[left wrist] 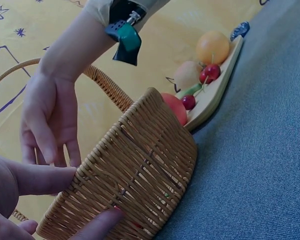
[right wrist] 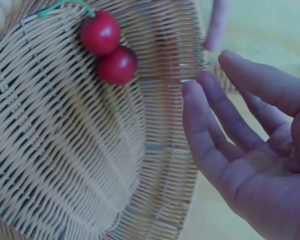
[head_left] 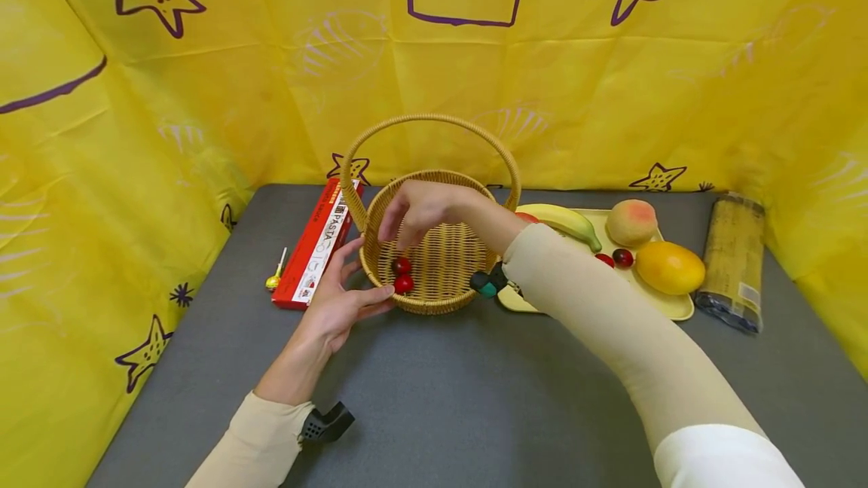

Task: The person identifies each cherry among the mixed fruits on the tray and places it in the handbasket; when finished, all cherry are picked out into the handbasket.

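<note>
The basket (head_left: 450,262) is placed near the middle of the tabletop (head_left: 475,398), its handle (head_left: 434,118) arched upright above it. It is touched from outside by the left hand (head_left: 342,307): the thumb is laid along the near side and the other fingers are set against the left side, well apart from the thumb and lightly stretched. The right hand (head_left: 423,209) is held over the basket, palm turned inward, with its fingers loosely bent and apart. Two red cherries (right wrist: 100,33) with green stems are seen touching each other inside the basket, at its near left. Just left of the basket, a red and white box (head_left: 315,247) is laid at a slant, with a yellow lollipop (head_left: 273,281) beside it. On the right, a cream tray (head_left: 667,309) is partly covered by the right sleeve (head_left: 576,292); on it are seen a banana (head_left: 566,218), a peach (head_left: 632,222), a mango (head_left: 670,268), more cherries and a red fruit (left wrist: 175,107), the last partly hidden by the basket in the left wrist view. Beside the tray, a wrapped packet (head_left: 732,254) is laid lengthwise. The tabletop is backed by a yellow cloth (head_left: 271,96) printed with starfish.
</note>
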Action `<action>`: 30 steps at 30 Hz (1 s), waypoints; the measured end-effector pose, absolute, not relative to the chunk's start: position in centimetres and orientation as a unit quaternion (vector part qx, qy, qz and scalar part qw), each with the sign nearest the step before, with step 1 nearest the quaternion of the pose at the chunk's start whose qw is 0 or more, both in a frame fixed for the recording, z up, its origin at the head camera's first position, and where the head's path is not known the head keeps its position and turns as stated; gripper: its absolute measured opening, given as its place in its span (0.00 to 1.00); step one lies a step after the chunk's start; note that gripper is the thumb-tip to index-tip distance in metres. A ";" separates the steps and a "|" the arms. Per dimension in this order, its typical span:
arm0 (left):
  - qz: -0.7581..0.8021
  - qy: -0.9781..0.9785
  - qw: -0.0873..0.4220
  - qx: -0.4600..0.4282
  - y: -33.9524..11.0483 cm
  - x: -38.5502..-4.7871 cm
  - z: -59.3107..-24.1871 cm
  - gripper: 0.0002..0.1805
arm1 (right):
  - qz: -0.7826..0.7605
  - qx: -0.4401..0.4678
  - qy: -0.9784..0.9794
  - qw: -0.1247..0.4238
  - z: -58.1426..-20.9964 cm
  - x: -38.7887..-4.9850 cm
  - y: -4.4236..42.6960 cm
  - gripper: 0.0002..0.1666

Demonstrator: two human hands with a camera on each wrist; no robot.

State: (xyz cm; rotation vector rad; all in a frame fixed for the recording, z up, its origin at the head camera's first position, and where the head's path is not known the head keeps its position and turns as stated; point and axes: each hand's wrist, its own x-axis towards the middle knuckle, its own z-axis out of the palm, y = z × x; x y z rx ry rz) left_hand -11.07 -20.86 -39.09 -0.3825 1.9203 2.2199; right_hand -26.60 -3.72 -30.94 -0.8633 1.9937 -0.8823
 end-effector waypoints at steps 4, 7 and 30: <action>0.745 0.648 0.089 -0.131 -20.8 -11.1 -39.0 0.55 | -0.365 -0.354 0.774 0.377 -30.2 -26.2 -2.7 0.16; 0.744 0.649 0.090 -0.131 -20.8 -11.1 -39.0 0.55 | -0.372 -0.371 0.770 0.362 -29.8 -25.9 -1.9 0.17; 0.743 0.649 0.094 -0.135 -20.7 -11.2 -39.0 0.54 | -0.453 -0.408 0.738 0.288 -29.6 -22.7 3.9 0.17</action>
